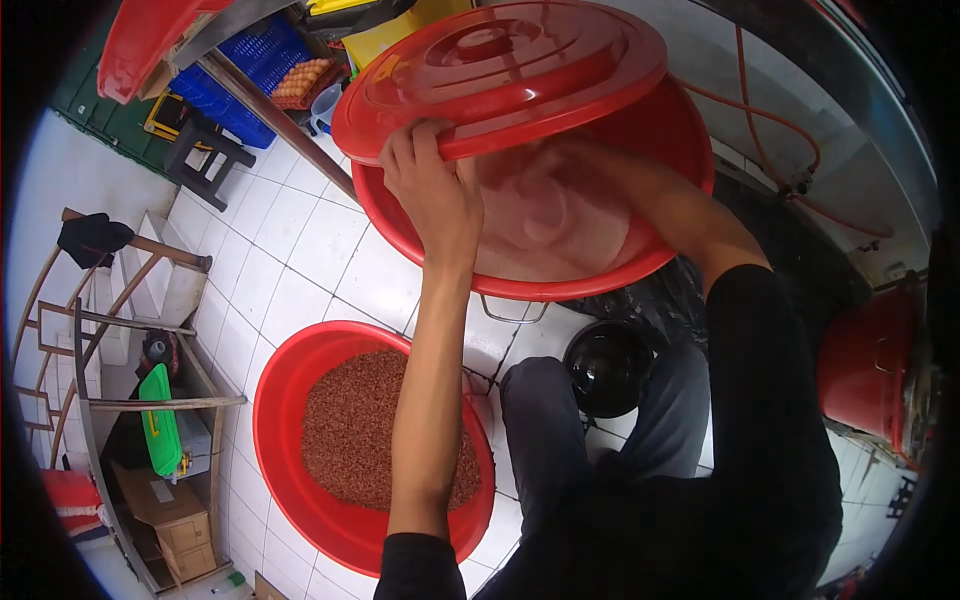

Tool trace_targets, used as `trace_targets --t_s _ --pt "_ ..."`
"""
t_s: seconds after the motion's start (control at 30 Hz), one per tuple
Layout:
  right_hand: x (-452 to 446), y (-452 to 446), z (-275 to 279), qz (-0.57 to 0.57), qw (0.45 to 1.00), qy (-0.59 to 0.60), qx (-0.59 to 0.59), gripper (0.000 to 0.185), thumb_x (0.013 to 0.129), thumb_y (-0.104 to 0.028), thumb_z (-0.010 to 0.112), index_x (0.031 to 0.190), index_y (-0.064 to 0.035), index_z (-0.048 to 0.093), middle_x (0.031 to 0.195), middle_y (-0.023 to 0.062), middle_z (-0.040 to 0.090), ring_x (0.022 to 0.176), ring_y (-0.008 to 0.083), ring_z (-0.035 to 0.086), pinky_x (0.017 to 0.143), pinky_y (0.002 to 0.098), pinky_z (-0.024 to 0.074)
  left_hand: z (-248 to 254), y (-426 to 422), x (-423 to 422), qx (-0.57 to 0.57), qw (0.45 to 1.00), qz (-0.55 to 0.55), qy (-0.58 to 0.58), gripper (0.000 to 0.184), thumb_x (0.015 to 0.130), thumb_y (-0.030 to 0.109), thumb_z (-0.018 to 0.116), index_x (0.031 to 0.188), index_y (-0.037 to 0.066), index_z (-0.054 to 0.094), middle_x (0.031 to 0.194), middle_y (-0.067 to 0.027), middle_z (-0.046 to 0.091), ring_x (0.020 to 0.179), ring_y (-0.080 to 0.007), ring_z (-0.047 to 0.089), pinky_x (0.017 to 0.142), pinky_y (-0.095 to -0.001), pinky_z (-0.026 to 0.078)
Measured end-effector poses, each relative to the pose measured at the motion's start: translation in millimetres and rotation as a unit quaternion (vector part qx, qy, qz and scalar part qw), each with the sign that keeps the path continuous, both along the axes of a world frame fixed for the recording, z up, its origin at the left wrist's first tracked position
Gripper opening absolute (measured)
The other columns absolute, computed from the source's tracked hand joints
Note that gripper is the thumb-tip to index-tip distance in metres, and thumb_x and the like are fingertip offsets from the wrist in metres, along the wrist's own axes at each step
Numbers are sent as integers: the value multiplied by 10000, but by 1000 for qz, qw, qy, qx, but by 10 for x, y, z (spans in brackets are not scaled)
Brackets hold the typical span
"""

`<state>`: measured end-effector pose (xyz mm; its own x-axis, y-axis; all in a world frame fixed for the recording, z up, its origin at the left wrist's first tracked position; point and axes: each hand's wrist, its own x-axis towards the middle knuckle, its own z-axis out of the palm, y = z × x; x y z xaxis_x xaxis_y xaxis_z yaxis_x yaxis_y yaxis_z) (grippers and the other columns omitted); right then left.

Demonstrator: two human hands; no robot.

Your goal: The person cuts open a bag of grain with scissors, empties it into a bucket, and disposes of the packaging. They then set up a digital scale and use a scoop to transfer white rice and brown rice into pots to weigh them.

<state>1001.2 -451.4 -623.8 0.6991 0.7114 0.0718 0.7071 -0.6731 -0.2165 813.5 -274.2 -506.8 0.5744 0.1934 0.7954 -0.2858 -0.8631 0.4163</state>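
Observation:
My left hand (pixel 432 185) grips the near edge of a round red lid (pixel 500 75), which is tilted up over a large red tub (pixel 690 140). Inside this tub lies a pale pinkish mass (pixel 540 235). My right forearm reaches into the tub from the right, and my right hand is hidden under the lid. Below my left forearm stands a red basin (pixel 285 400) holding reddish-brown grains (pixel 350 430).
A black bowl (pixel 607 368) sits on the tiled floor between my knees. At the right stands a red bucket (pixel 865 365). Eggs (pixel 303 80), a blue crate (pixel 262 60) and a dark stool (pixel 208 160) are at the upper left. A metal rack (pixel 160 405) stands at the left.

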Motion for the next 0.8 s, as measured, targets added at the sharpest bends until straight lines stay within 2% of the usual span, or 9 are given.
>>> trace_targets --t_s 0.33,0.4,0.5,0.57,0.63,0.67,0.7,0.77,0.8 --pt "-94 257 -533 60 991 -107 61 739 656 -83 733 1334 -102 441 1221 172 547 1052 289 607 912 437 483 55 -61 -30 -18 1000 15 -16 268 767 80 652 1027 42 601 1065 -129 576 1067 -338 480 934 -438 378" --pt "-213 316 -685 78 994 -59 44 768 647 -79 740 1349 -106 429 1235 174 540 1059 289 604 918 438 482 22 -25 -17 -16 1000 12 -15 271 780 112 659 1037 50 601 1090 -126 561 1094 -338 469 932 -449 367" --pt "-693 447 -100 17 975 210 -78 814 639 -73 733 1376 -104 387 1219 176 530 1033 291 604 876 409 507 36 -44 -13 -16 1000 11 -13 283 784 131 670 1049 59 600 1106 -120 556 1104 -337 465 927 -453 371" --pt "-702 508 -125 -30 935 327 -135 809 645 -91 729 1377 -93 384 1215 170 531 1008 285 609 852 380 519 48 -47 -31 -17 1000 18 -14 291 775 118 672 1051 58 599 1096 -117 565 1088 -337 472 923 -447 385" --pt "-344 530 -890 204 954 194 -100 629 670 -96 718 1260 -45 506 1096 163 581 890 262 638 794 299 531 38 -45 -26 -14 1000 24 -11 305 777 141 684 1058 59 598 1110 -111 558 1099 -339 468 916 -455 387" --pt "-276 451 -1109 204 955 190 -102 629 670 -96 718 1260 -45 506 1096 163 581 890 262 638 794 299 531 39 -43 -27 -16 999 24 -15 305 777 141 684 1058 59 598 1110 -111 558 1099 -339 468 916 -455 387" --pt "-226 335 -1301 115 899 418 60 704 666 -109 716 1324 -63 472 1132 141 585 988 247 601 851 312 510 32 -45 -33 -16 1000 24 -10 307 777 147 686 1059 62 597 1110 -111 557 1102 -341 467 912 -460 387" --pt "-138 253 -1214 14 766 603 223 778 661 -121 714 1388 -81 438 1167 119 589 1085 233 565 908 324 489 40 -47 -16 -14 1000 18 -11 310 776 152 689 1059 65 597 1111 -111 556 1104 -343 467 907 -465 388" --pt "-137 240 -988 87 798 594 57 736 697 -126 699 1386 -84 443 1180 106 588 1076 218 575 903 321 500 29 -45 -23 -8 1000 19 -6 308 777 150 685 1060 68 596 1115 -115 553 1107 -346 466 906 -468 387"
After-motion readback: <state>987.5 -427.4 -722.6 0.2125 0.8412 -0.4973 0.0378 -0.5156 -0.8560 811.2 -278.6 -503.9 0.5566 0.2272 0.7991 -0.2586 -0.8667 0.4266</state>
